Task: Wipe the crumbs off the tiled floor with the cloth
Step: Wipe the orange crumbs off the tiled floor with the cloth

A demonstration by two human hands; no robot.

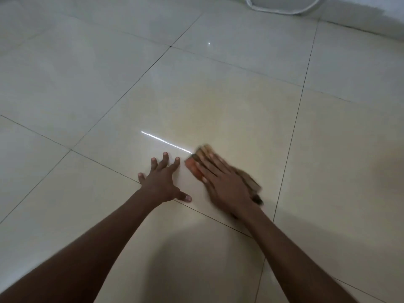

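My hands split the work: the left hand (162, 182) is spread flat on the tiled floor (218, 95) as a prop, the right hand (223, 182) presses the cloth (202, 153) flat, just beside it, to wipe.

My right hand (225, 182) is smeared by motion blur, and it covers most of the cloth (203, 153) beneath, so I can only make out blurred striped edges and an orange corner. I cannot see any crumbs on the tiled floor (218, 95); they are too small to tell. A white curved object (282, 7) is cut off by the top edge.
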